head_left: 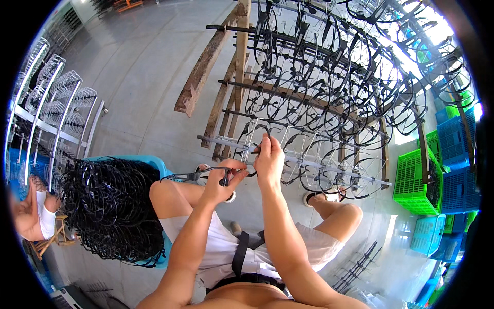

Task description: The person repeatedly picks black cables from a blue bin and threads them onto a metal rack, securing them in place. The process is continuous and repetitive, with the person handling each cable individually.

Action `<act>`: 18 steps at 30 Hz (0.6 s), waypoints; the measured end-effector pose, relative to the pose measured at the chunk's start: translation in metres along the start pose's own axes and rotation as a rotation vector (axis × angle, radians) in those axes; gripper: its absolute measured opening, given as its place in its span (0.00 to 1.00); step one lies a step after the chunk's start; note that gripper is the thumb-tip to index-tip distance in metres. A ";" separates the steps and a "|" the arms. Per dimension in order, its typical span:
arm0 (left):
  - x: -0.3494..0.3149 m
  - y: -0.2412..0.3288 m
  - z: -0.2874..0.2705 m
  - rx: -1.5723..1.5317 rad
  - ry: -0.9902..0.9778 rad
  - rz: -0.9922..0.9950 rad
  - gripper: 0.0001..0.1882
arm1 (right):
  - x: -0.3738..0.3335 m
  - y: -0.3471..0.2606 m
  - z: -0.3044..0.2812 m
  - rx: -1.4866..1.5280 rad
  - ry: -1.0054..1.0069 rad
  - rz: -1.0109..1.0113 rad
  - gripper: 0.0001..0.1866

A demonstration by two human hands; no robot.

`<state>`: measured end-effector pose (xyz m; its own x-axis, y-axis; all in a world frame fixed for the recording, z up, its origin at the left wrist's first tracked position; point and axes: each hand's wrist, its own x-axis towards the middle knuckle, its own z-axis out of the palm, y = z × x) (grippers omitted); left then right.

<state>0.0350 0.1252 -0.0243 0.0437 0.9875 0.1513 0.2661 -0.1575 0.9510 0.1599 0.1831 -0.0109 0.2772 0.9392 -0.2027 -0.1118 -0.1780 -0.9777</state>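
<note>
My left hand [222, 181] is closed around a glossy black curved part [190, 176], whose thin end sticks out to the left. Close beside it, my right hand [269, 158] pinches a slim black curved piece [263, 129] at the front bar [226, 141] of a rack. Thin wire hooks stand along that bar, with several black curved parts hanging from it to the right. Whether the piece in my right hand is on a hook, I cannot tell. By my left knee, a blue tub [159, 164] is heaped with similar black parts [113, 206].
Ahead, a wooden rack [242, 56] carries rows of hanging black parts; one rough beam [198, 77] juts left. Green crates [414, 180] and blue crates [458, 139] are stacked at right. Another person [38, 211] sits at far left near metal racks [56, 118]. Rods [357, 268] lie on the floor.
</note>
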 end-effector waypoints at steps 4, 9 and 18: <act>-0.006 -0.009 0.002 -0.037 0.012 0.021 0.09 | 0.018 -0.002 0.011 0.040 -0.023 -0.007 0.13; -0.008 -0.009 0.006 -0.043 0.072 0.059 0.07 | 0.015 -0.004 0.008 0.102 -0.054 -0.001 0.12; -0.009 -0.010 0.013 -0.248 0.077 -0.111 0.06 | -0.022 -0.006 -0.002 0.408 -0.164 0.040 0.12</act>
<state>0.0445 0.1176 -0.0385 -0.0487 0.9974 0.0539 0.0210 -0.0530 0.9984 0.1559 0.1628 -0.0010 0.1139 0.9739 -0.1962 -0.4962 -0.1153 -0.8605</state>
